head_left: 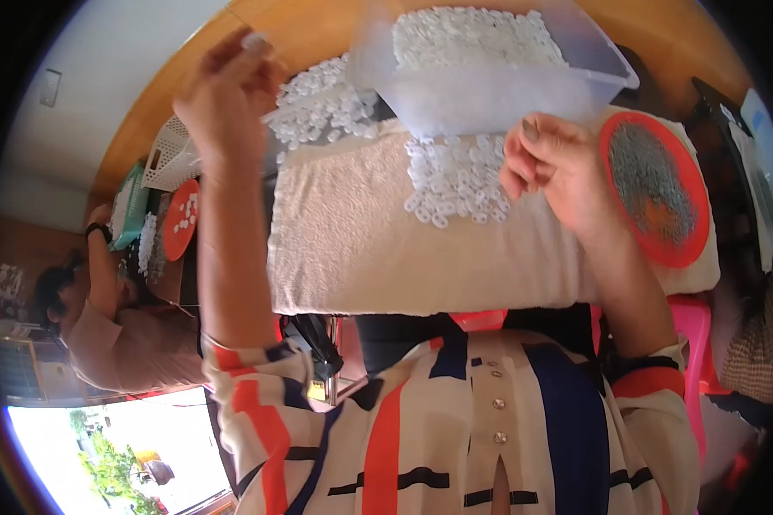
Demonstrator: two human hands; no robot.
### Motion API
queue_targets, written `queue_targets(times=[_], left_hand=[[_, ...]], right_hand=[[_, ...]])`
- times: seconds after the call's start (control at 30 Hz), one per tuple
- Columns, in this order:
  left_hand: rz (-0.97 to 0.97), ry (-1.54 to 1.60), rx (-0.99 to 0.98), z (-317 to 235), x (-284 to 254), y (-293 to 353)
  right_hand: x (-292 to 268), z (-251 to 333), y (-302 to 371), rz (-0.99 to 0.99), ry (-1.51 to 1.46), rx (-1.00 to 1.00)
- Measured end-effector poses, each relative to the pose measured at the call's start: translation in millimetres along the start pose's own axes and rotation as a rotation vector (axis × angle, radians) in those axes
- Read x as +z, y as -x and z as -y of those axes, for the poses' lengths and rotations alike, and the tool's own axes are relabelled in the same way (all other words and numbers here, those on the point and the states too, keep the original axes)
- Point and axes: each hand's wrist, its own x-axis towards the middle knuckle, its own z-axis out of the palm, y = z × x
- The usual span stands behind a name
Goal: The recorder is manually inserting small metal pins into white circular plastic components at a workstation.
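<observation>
My left hand [232, 94] is raised at the back left, beside a heap of small white plastic pieces [322, 103]. Motion smears its fingers; a pale spot shows at the fingertips, and I cannot tell if it is a held piece or a nail. My right hand [554, 163] hovers at the right edge of a spread of white ring-shaped pieces [455, 180] on a beige towel [343, 249]. Its fingers are curled in with the thumb pressed on them, hiding whatever they may hold. Right of that hand lies a red round tray [612, 163] of small grey metal-looking parts.
A clear plastic bin [498, 99] with many white pieces stands at the back. To the left are a white basket [172, 154], a red plate [179, 232] with white pieces and a green basket [130, 206]. Another person [129, 335] works there. A pink chair [694, 343] is at right.
</observation>
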Motion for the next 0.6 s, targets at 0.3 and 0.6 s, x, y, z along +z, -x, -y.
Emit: queue_targets(times=[0.3, 0.6], left_hand=[[0.217, -0.530, 0.391, 10, 33, 88], [0.915, -0.837, 0.683, 75, 101, 154]], right_hand=[[-14, 9, 0, -0.060, -0.005, -0.157], [-13, 16, 10, -0.255, 0.334, -0.294]])
